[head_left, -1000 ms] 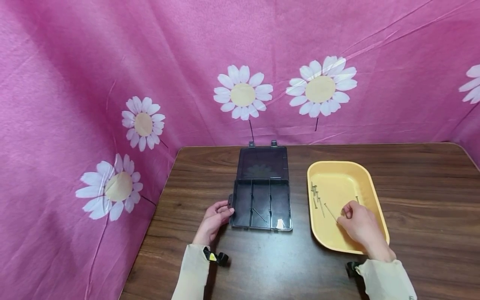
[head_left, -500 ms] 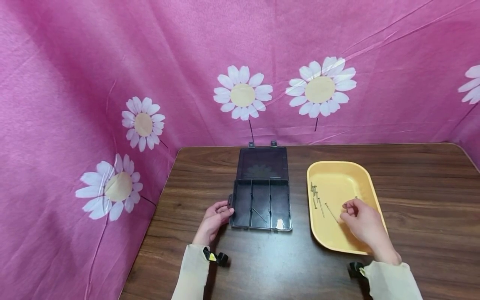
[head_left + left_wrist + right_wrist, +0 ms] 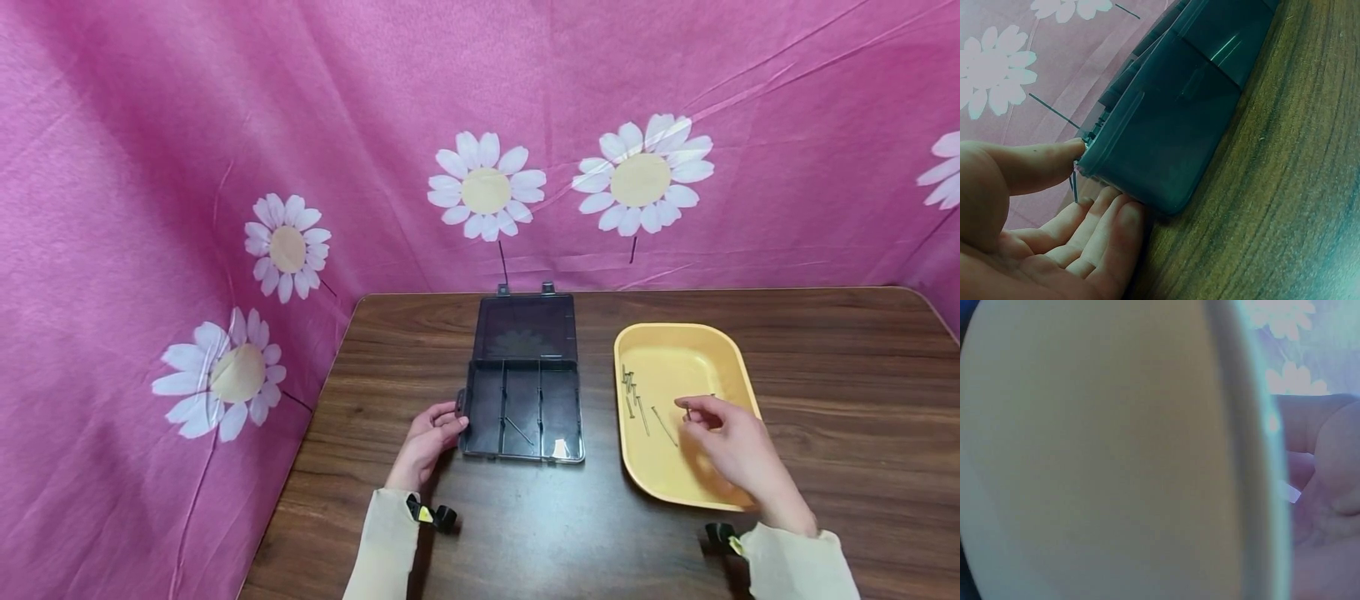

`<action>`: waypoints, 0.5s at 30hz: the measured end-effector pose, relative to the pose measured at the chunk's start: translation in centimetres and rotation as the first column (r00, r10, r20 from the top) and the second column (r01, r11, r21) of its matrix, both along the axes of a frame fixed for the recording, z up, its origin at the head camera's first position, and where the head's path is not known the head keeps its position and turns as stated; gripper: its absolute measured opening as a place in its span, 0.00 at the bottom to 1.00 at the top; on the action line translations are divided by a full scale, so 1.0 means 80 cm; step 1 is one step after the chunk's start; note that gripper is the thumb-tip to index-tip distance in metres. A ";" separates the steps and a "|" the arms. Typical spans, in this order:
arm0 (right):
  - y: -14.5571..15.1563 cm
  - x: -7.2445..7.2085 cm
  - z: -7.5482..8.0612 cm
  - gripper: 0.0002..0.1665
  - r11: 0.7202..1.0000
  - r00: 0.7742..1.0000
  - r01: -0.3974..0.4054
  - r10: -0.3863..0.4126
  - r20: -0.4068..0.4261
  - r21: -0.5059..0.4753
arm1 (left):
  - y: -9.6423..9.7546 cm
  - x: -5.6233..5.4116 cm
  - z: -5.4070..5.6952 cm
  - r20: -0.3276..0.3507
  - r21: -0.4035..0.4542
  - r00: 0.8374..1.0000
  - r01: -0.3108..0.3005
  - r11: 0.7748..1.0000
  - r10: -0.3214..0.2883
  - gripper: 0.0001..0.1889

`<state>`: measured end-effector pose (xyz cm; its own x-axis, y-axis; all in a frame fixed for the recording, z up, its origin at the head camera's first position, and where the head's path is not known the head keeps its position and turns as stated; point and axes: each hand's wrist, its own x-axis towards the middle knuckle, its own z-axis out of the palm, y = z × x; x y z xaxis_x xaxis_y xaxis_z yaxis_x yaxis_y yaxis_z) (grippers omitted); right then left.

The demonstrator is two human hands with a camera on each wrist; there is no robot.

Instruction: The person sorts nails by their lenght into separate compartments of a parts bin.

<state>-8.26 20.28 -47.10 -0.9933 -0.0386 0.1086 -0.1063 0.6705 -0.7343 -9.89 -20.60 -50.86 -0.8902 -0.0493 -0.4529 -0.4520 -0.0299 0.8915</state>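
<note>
1. The thumb and forefinger of my right hand (image 3: 738,450) come together over the yellow tray (image 3: 667,358), gripping what looks like a short nail (image 3: 687,410). It is mostly hidden between my fingertips.
2. What shows of that piece runs roughly 12 to 6 o'clock; which end is its point I can't tell. My right wrist view gives mostly blurred tray wall and no fingertips.
3. The black case (image 3: 483,408) lies at 9 o'clock from those fingertips, well apart, across the tray's near-left wall. Its lid is folded back toward 12.
4. My left hand (image 3: 426,442) is the nearer one to the case: thumb on the rim, fingers bent against its 9 o'clock end, holding it.
5. On the tray floor, just beside my right fingertips at 8 o'clock, lies a long nail (image 3: 664,427), its axis 11 to 5, point toward 5. My right hand is much the nearer to it.
6. A cluster of nails (image 3: 628,383) sits by the tray's left wall, toward 10.
7. In the case's middle compartment one nail (image 3: 519,430) slants between 10 and 4; its point end is unclear.
</note>
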 end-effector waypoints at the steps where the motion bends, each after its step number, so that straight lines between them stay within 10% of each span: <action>1: 0.000 0.000 0.001 0.14 1.000 1.000 -0.001 0.001 -0.003 0.004 | 0.000 0.000 0.000 -0.001 0.003 1.000 -0.001 1.000 0.001 0.23; 15: -0.005 -0.005 0.024 0.15 0.993 0.997 0.064 -0.067 -0.027 -0.101 | -0.002 0.000 0.002 0.016 -0.040 1.000 0.009 0.999 -0.009 0.25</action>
